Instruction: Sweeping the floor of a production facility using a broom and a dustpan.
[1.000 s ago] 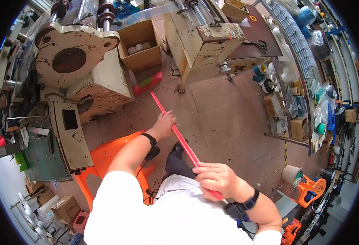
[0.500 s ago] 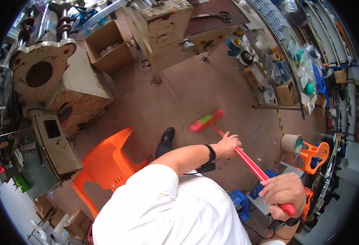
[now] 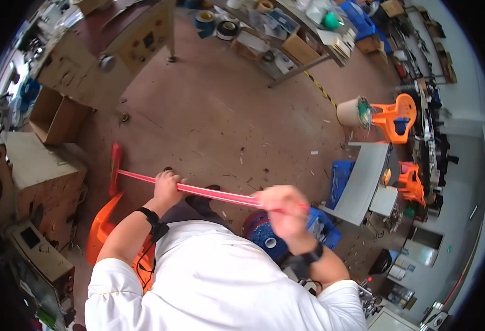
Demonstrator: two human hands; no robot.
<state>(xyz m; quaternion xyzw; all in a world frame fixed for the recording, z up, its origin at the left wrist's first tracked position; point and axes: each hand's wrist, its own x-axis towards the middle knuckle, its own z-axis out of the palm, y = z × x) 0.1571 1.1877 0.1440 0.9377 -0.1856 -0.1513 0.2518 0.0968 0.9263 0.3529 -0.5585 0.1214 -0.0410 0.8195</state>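
My left hand (image 3: 167,191) is closed around the red-and-white striped handle (image 3: 217,193) of a broom, near its middle. My right hand (image 3: 284,212), blurred by motion, grips the upper end of the same handle. The red broom head (image 3: 115,168) lies on the pinkish floor (image 3: 237,116) at the left, beside an orange plastic chair (image 3: 102,226). My dark shoe shows under the handle.
A cream machine housing (image 3: 44,165) and cardboard box (image 3: 57,113) are at left, a worn bench (image 3: 137,47) behind. A shelf with tape rolls (image 3: 226,28) is ahead. A bucket (image 3: 348,113), orange chairs (image 3: 405,124), blue crates (image 3: 341,182) and a grey board (image 3: 358,185) are on the right.
The view has swung rightward. The broom head moved from up front to the right half a second ago, and now lies at the left, with both my hands still on the handle.
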